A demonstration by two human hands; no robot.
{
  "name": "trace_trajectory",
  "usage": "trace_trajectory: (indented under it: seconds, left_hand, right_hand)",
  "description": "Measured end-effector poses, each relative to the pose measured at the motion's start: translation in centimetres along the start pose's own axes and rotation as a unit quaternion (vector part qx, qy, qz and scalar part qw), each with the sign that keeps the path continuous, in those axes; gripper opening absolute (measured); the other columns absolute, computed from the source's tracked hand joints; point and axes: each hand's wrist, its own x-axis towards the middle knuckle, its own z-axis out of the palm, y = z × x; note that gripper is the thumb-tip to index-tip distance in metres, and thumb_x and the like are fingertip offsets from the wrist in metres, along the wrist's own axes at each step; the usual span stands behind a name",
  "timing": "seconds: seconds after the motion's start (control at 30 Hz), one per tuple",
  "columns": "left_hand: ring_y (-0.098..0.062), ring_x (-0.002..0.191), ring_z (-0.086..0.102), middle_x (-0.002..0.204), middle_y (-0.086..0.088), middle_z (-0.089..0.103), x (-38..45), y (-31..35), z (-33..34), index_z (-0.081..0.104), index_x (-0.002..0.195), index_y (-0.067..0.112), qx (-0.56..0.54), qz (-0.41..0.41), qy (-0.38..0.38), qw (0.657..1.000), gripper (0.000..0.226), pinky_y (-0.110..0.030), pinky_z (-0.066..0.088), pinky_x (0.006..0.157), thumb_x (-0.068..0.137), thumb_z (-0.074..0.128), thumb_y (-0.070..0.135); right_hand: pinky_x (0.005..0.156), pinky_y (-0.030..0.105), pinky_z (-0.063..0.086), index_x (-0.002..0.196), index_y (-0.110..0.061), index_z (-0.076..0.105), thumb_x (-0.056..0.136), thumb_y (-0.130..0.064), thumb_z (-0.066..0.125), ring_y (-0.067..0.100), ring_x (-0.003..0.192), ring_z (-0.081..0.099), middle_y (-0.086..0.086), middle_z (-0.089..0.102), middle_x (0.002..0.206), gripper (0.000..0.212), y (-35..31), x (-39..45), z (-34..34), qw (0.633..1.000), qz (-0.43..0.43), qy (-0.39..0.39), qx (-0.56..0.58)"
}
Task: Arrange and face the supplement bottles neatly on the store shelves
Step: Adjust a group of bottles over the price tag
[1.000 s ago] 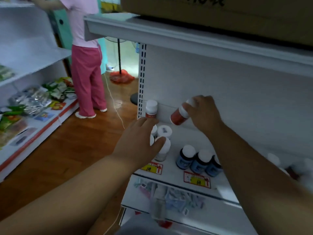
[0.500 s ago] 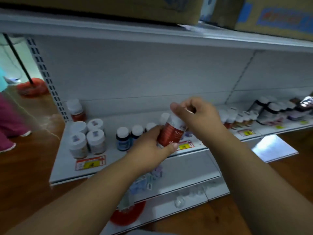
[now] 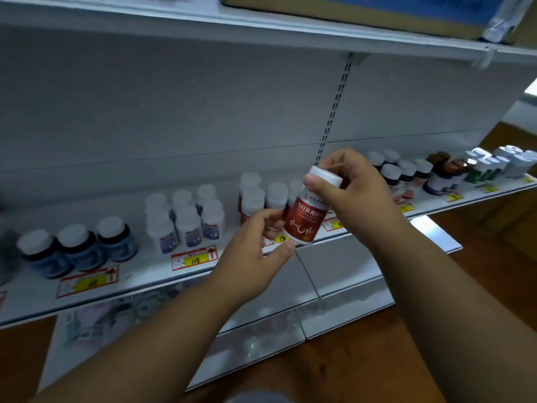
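Note:
I hold a red supplement bottle (image 3: 305,219) with a white cap in front of the white shelf (image 3: 139,274), tilted slightly. My right hand (image 3: 351,193) grips its cap from above. My left hand (image 3: 255,251) holds its base, thumb under the bottom edge. Behind it on the shelf stand matching red bottles (image 3: 252,202) with white caps. To their left sits a group of white bottles (image 3: 186,219), and further left three dark blue bottles (image 3: 78,251).
More dark and white bottles (image 3: 406,175) line the shelf to the right, up to green-labelled ones (image 3: 482,173). Yellow price tags (image 3: 194,258) run along the shelf edge. A cardboard box (image 3: 377,13) sits on the shelf above. Lower shelves and wooden floor (image 3: 348,359) lie below.
My view has swung right along the shelf, away from the aisle and the other person. The red bottle went from my right hand alone to both hands, held before the red group.

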Motion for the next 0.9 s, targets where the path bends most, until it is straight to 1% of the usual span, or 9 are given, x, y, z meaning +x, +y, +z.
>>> trace_trajectory:
  seconds: [0.1, 0.23, 0.4, 0.5, 0.57, 0.67, 0.77, 0.83, 0.9]
  left_hand:
    - [0.001, 0.11, 0.053, 0.12, 0.016, 0.057, 2.1, -0.3, 0.9, 0.047, 0.13, 0.034, 0.052, 0.004, 0.013, 0.999, 0.055, -0.017, 0.042, 0.092, 0.079, 0.058, 0.052]
    - [-0.009, 0.108, 0.053, 0.117, 0.008, 0.057, 6.0, -0.8, 1.0, 0.053, 0.124, 0.028, 0.125, 0.026, 0.067, 0.99, 0.045, -0.03, 0.046, 0.093, 0.081, 0.063, 0.038]
    - [-0.027, 0.105, 0.053, 0.114, -0.006, 0.06, 10.0, -2.1, 0.1, 0.059, 0.12, 0.014, 0.322, 0.073, 0.147, 0.932, 0.053, -0.033, 0.04, 0.089, 0.076, 0.069, 0.042]
    - [-0.032, 0.123, 0.047, 0.135, -0.011, 0.051, 11.7, -3.6, 0.0, 0.05, 0.133, 0.011, 0.394, 0.041, 0.104, 0.912, 0.081, -0.039, 0.034, 0.102, 0.07, 0.074, 0.056]
    - [-0.026, 0.141, 0.025, 0.155, -0.006, 0.029, 12.8, -4.6, -0.1, 0.031, 0.147, 0.018, 0.417, -0.013, 0.063, 0.906, 0.103, -0.039, 0.019, 0.113, 0.066, 0.069, 0.069]
    - [-0.017, 0.147, 0.001, 0.161, 0.002, 0.007, 14.0, -6.2, 0.0, 0.01, 0.152, 0.024, 0.422, -0.056, 0.043, 0.904, 0.117, -0.036, 0.007, 0.116, 0.061, 0.062, 0.075]
    - [-0.017, 0.147, -0.002, 0.161, 0.001, 0.008, 14.4, -6.7, 0.9, 0.008, 0.153, 0.022, 0.409, -0.084, 0.046, 0.907, 0.118, -0.033, 0.004, 0.116, 0.063, 0.064, 0.075]
    - [-0.017, 0.147, -0.001, 0.161, -0.001, 0.011, 14.8, -6.6, 1.7, 0.014, 0.152, 0.018, 0.411, -0.096, 0.076, 0.903, 0.115, -0.031, 0.003, 0.115, 0.065, 0.065, 0.074]
    - [-0.017, 0.147, -0.002, 0.161, -0.001, 0.011, 15.1, -6.4, 2.4, 0.019, 0.152, 0.015, 0.406, -0.118, 0.106, 0.9, 0.116, -0.029, 0.002, 0.115, 0.064, 0.068, 0.072]
  right_hand:
    - [0.054, 0.023, 0.051, 0.086, -0.035, 0.054, 0.08, -0.038, 0.074, 0.003, 0.071, 0.063, -0.009, 0.065, 0.086, 0.021, 1.4, 2.7, -2.0, 0.999, -0.004, 0.029, -0.034]
    - [0.055, 0.026, 0.054, 0.088, -0.036, 0.052, 0.081, -0.037, 0.072, 0.007, 0.071, 0.063, -0.009, 0.062, 0.084, 0.021, 2.6, 6.5, -2.1, 0.997, -0.016, 0.064, -0.039]
    - [0.067, 0.03, 0.05, 0.089, -0.024, 0.047, 0.081, -0.027, 0.073, 0.015, 0.08, 0.057, -0.004, 0.056, 0.088, 0.028, 3.9, 11.5, 0.4, 0.995, -0.057, 0.061, -0.056]
    - [0.056, 0.026, 0.039, 0.081, -0.025, 0.04, 0.08, -0.033, 0.072, 0.005, 0.067, 0.048, -0.011, 0.048, 0.078, 0.033, 5.0, 14.9, 1.7, 0.991, -0.061, 0.017, -0.116]
    - [0.053, 0.022, 0.032, 0.078, -0.023, 0.038, 0.08, -0.033, 0.072, 0.003, 0.067, 0.045, -0.009, 0.047, 0.078, 0.035, 6.1, 16.8, 2.6, 0.983, -0.105, -0.034, -0.15]
    - [0.055, 0.022, 0.03, 0.078, -0.019, 0.04, 0.079, -0.033, 0.073, 0.014, 0.071, 0.046, 0.0, 0.048, 0.083, 0.035, 8.3, 18.8, 4.5, 0.963, -0.14, -0.135, -0.188]
    - [0.052, 0.022, 0.028, 0.079, -0.017, 0.043, 0.08, -0.032, 0.073, 0.011, 0.066, 0.043, -0.001, 0.046, 0.078, 0.034, 10.5, 19.4, 6.2, 0.942, -0.151, -0.223, -0.2]
    - [0.05, 0.017, 0.026, 0.076, -0.019, 0.041, 0.083, -0.032, 0.07, 0.004, 0.061, 0.04, -0.005, 0.044, 0.072, 0.033, 11.9, 19.2, 7.2, 0.933, -0.162, -0.253, -0.199]
    - [0.051, 0.021, 0.024, 0.074, -0.021, 0.04, 0.089, -0.035, 0.064, 0.004, 0.06, 0.038, -0.005, 0.043, 0.07, 0.032, 12.9, 18.9, 8.0, 0.925, -0.159, -0.275, -0.208]
